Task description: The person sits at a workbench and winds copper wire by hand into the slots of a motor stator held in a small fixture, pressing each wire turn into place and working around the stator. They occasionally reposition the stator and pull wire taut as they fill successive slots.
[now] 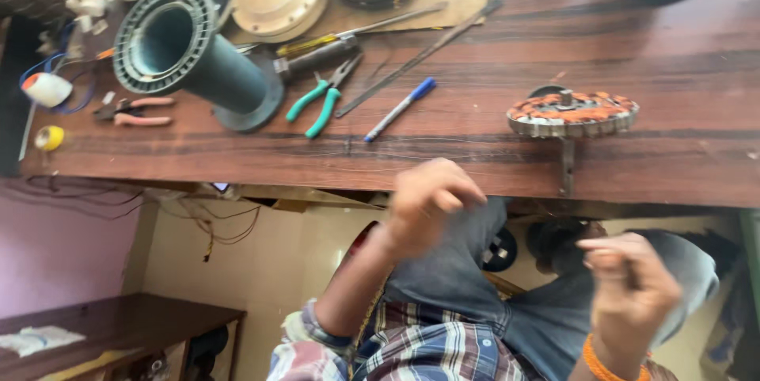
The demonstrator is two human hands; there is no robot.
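My left hand [431, 200] hovers just below the front edge of the wooden table [673, 159], blurred, its fingers curled in. My right hand [631, 295] is lower and to the right, over my lap, with thumb and fingertips pinched together and an orange band at the wrist. Nothing shows in either hand, and the blur would hide anything thin. A round stator with copper-orange windings [571, 114] sits on a small stand at the table's edge, above and between the hands. A thin wire [443, 140] lies along the tabletop to its left.
On the table lie a blue-capped pen [400, 108], green-handled pliers [321, 101], pink-handled pliers [133, 111], a long metal rod [418, 57], a dark green flanged tube [194, 56], a screwdriver [348, 35] and motor housings on cardboard. A lower bench [119, 321] stands at the bottom left.
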